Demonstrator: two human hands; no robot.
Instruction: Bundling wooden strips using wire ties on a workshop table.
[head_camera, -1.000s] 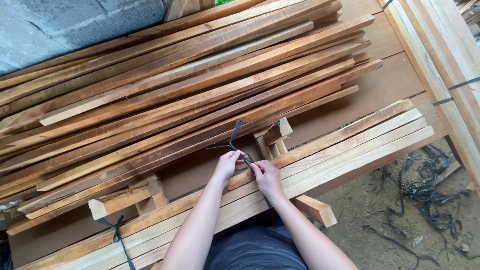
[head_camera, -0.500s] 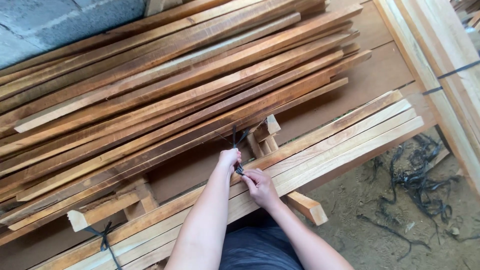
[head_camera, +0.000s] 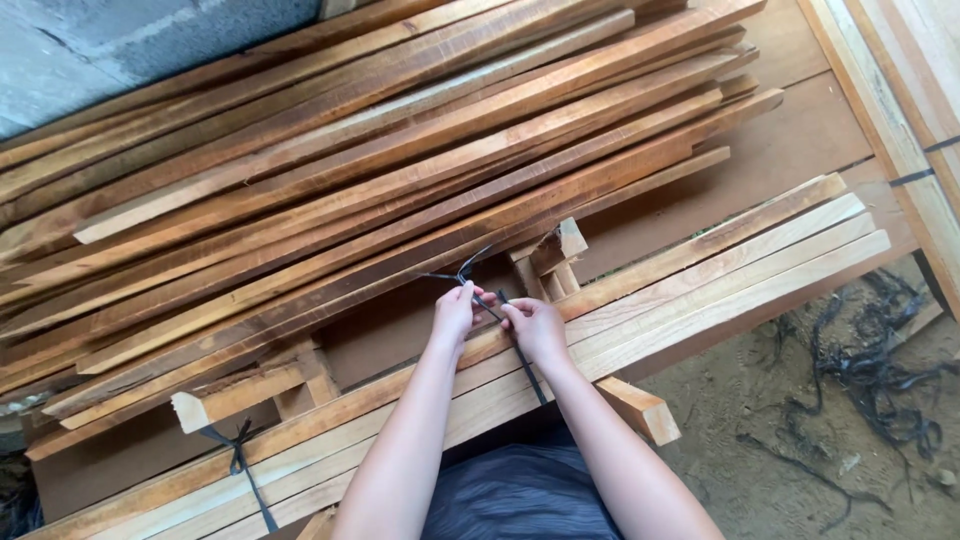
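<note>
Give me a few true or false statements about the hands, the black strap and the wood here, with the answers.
1. Both hands, left hand and right hand, grip the black strap. True.
2. The strap runs round the pale slats in front of the person. True.
3. The dark slat pile lies nearer the person than the pale slats. False: it lies beyond them, toward the grey wall.
4. A second black tie shows at lower left. True.
5. The dirt floor at right holds a saw. False: only loose black strap scraps lie there.
6. The right hand holds a hammer. False: it holds only the strap.
</note>
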